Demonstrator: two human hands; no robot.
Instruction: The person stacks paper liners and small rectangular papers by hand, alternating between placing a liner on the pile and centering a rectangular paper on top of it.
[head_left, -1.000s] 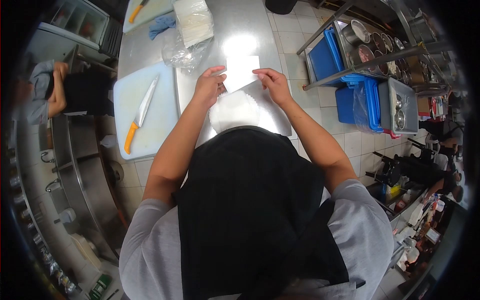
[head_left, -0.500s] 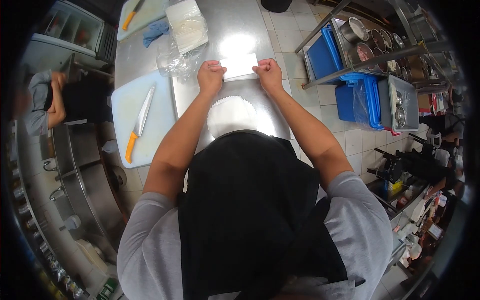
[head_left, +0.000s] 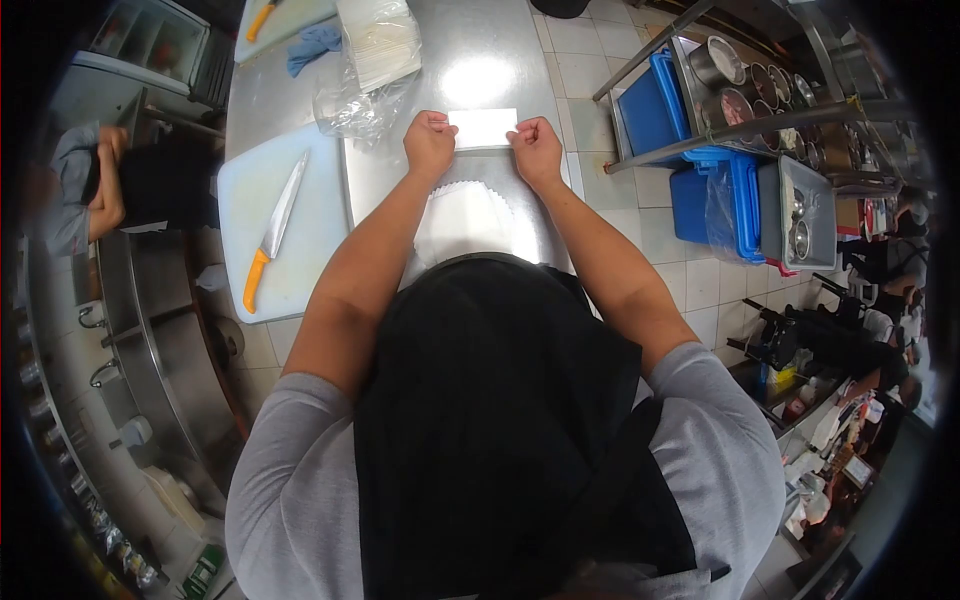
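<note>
A folded white paper napkin (head_left: 483,128) is stretched flat between my two hands over the steel table. My left hand (head_left: 431,143) pinches its left edge, thumb on top. Its right edge is pinched in my right hand (head_left: 536,151). Between my forearms, close to my apron, lie white papers with a scalloped edge (head_left: 462,222); my body partly covers them. Beyond my left hand, a stack of white napkins (head_left: 382,50) sits in a clear plastic bag (head_left: 362,108).
Left of my arm, a knife with an orange handle (head_left: 277,236) lies on a white cutting board (head_left: 318,210). A blue cloth (head_left: 312,50) lies farther up. Right stand a metal rack with pots (head_left: 716,62) and blue bins (head_left: 712,205). A person with folded arms (head_left: 105,190) is at left.
The napkin and both hands stay together with the same pinch. The napkin now looks flatter and more evenly stretched. The view has shifted slightly.
</note>
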